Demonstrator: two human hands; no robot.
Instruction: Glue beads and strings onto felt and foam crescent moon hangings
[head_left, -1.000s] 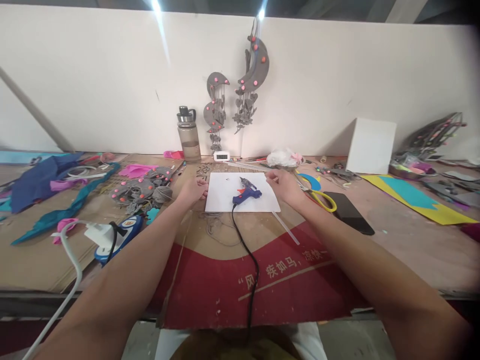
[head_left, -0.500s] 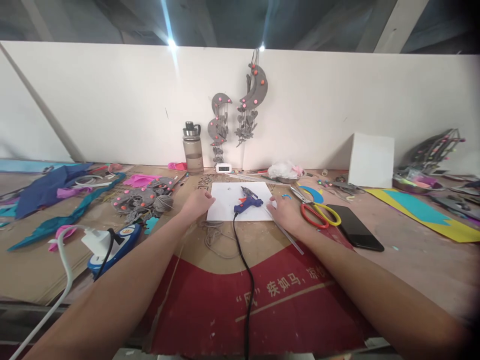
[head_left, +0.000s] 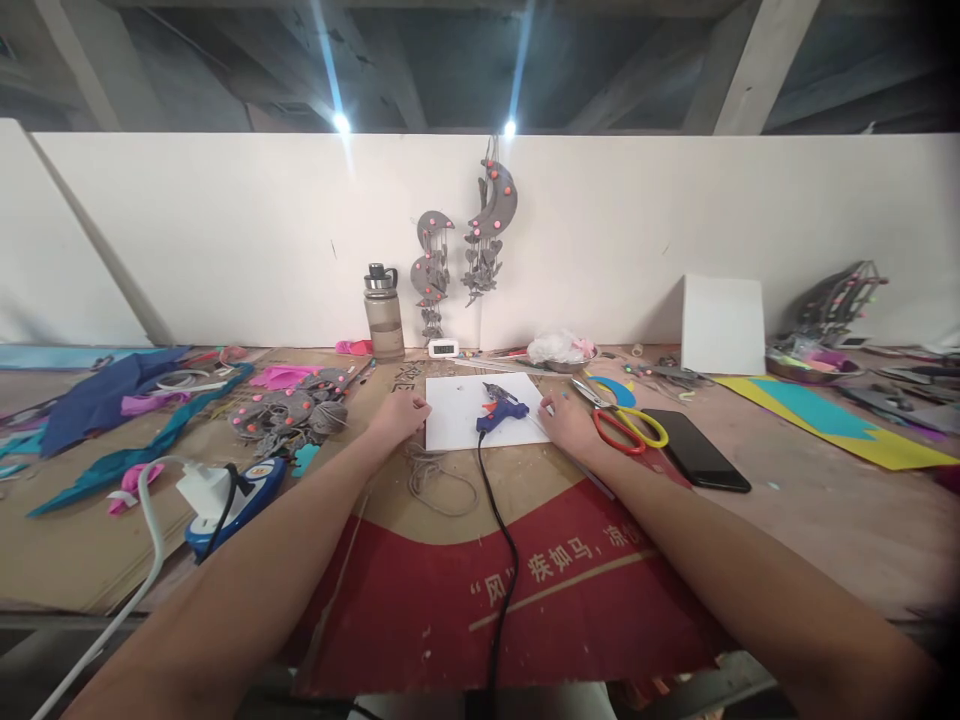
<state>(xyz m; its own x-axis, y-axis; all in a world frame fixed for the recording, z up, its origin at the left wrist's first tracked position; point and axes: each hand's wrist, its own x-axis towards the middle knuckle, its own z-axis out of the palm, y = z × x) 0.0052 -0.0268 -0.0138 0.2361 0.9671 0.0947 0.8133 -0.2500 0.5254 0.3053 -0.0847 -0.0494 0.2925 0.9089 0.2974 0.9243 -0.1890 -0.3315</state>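
Head view: the glue gun [head_left: 502, 414] is being held up by the board [head_left: 450, 427] between the half-curled left hand [head_left: 401, 413] and right hand [head_left: 571, 425]; whether anything is being gripped cannot be told, and slow, level moving is being called for.

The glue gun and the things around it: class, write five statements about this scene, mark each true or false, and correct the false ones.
1. The glue gun lies on the white sheet. True.
2. Both handles of the scissors are blue. False: the scissors have one red handle and one yellow.
3. The water bottle stands upright. True.
4. The phone lies left of the sheet. False: the phone lies to its right.
5. The left hand is at the sheet's left edge. True.
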